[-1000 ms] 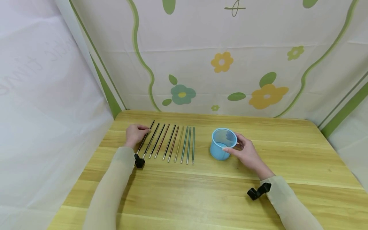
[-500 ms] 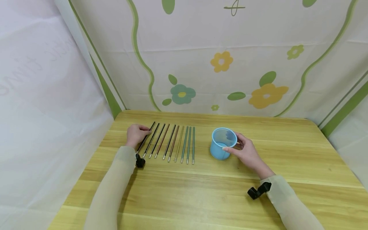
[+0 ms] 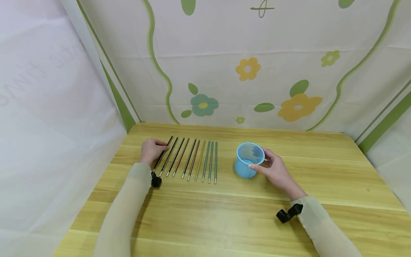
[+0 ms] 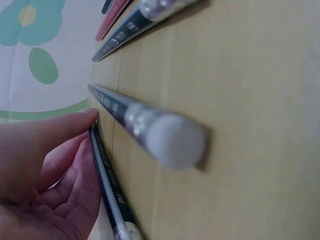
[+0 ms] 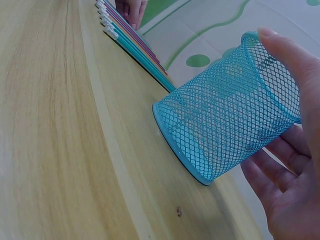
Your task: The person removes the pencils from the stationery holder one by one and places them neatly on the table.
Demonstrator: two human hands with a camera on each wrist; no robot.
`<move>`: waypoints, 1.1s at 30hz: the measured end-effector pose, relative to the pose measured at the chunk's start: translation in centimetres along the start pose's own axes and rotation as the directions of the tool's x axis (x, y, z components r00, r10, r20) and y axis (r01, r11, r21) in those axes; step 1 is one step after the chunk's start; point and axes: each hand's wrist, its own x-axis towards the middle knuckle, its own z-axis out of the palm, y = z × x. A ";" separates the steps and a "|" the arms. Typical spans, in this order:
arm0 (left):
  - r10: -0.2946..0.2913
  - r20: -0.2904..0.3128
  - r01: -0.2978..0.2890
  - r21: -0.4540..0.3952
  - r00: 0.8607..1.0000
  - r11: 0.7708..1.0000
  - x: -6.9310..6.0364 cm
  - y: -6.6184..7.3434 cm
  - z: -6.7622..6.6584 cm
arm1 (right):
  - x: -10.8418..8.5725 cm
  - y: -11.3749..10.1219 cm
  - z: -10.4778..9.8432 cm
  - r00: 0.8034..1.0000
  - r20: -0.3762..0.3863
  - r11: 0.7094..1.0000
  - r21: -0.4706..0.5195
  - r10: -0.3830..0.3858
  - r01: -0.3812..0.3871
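My left hand (image 3: 150,151) pinches the leftmost black pencil (image 3: 159,159) between thumb and fingers. That pencil (image 4: 112,192) lies very low at the table surface; whether it touches cannot be told. To its right, several more pencils lie side by side, white eraser ends toward me: black ones, reddish ones (image 3: 194,159), a tan one (image 3: 200,159) and teal ones (image 3: 211,162). A light-blue mesh pencil cup (image 3: 245,170) stands upright right of the row. My right hand (image 3: 277,175) holds it from the right, thumb at the rim; no pencil shows inside the cup (image 5: 220,110).
The wooden table (image 3: 199,221) ends at a white cloth backdrop (image 3: 224,82) printed with flowers and leaves. Another white cloth (image 3: 57,142) hangs along the left side. Black camera mounts (image 3: 156,180) sit at both wrists.
The leftmost pencil has shifted a little toward me along with a tiny movement of the left hand. The right hand and the mesh cup stay put.
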 end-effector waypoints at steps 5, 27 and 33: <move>-0.015 0.007 0.016 -0.032 1.000 0.999 -0.2 -0.1 0.1 | -0.1 0.0 0.0 1.000 0.004 1.000 0.001 0.006 -0.006; 0.227 0.011 -0.228 0.024 0.974 0.973 -1.5 -0.8 -2.6 | 0.1 0.2 0.1 1.000 0.006 1.000 0.009 0.018 -0.018; 0.354 0.121 -0.368 0.454 0.928 0.811 -2.1 -1.5 -3.6 | 0.2 0.2 0.1 1.000 0.005 1.000 0.012 0.014 -0.014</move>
